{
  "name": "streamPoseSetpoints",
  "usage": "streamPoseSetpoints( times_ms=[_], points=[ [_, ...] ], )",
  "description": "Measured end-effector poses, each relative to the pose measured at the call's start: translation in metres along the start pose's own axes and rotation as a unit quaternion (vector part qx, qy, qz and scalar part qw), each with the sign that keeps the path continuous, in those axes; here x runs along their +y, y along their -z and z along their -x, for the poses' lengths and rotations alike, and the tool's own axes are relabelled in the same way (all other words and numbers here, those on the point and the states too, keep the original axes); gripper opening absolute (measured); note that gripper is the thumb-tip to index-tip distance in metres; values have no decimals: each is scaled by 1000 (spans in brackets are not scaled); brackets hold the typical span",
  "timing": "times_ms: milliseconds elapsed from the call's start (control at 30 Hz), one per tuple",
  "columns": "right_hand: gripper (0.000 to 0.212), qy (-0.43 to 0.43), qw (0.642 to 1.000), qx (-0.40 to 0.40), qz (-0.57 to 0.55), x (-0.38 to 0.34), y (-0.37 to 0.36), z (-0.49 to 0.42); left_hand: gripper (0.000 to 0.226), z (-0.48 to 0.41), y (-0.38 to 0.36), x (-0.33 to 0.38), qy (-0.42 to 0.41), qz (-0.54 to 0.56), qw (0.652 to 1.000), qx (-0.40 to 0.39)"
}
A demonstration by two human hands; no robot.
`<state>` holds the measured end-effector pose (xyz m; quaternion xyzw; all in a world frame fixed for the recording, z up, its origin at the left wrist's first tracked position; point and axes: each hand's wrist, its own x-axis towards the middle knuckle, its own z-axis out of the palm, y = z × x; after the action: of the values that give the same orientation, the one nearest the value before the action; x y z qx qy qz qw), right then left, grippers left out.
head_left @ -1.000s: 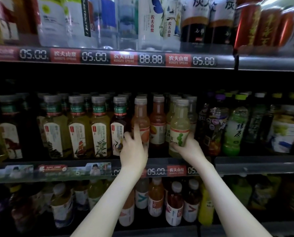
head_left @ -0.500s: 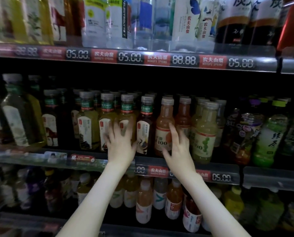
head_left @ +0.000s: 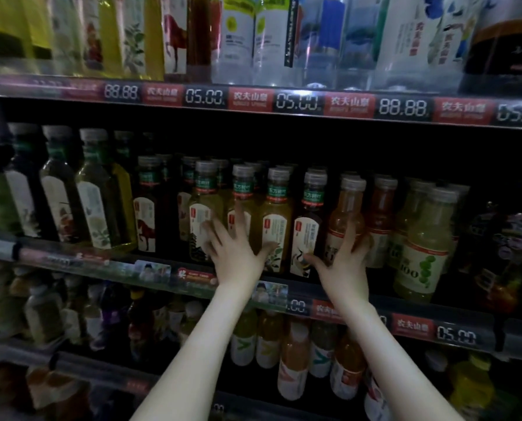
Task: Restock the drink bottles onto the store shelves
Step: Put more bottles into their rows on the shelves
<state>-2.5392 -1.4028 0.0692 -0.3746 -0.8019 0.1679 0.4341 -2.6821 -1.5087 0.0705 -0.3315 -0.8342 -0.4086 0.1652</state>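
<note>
Shelf (head_left: 150,270) packed tight: our left hand (head_left: 235,253), spread on tea bottles (head_left: 275,226), or right hand (head_left: 344,264) gripping the orange bottle (head_left: 344,208) could topple them.

A shop: shelves (head_left: 253,294) of bottled drinks (head_left: 276,220); price tags (head_left: 205,96).
</note>
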Motion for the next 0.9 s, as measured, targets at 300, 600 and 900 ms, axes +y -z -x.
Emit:
streamPoseSetpoints(
  times_ms=[300, 600, 900],
  points=[
    [84, 88, 994, 49, 36, 13, 0, 30, 66, 53, -24, -14, -80, 1, 994, 81],
    [61, 205, 975, 14, 84, 103, -39, 139, 64, 175, -93, -58, -165, 51, 985, -5],
    [77, 51, 965, -247, 72, 151, -72, 163, 74, 172, -173, -64, 63, 94, 952, -284]
  ],
)
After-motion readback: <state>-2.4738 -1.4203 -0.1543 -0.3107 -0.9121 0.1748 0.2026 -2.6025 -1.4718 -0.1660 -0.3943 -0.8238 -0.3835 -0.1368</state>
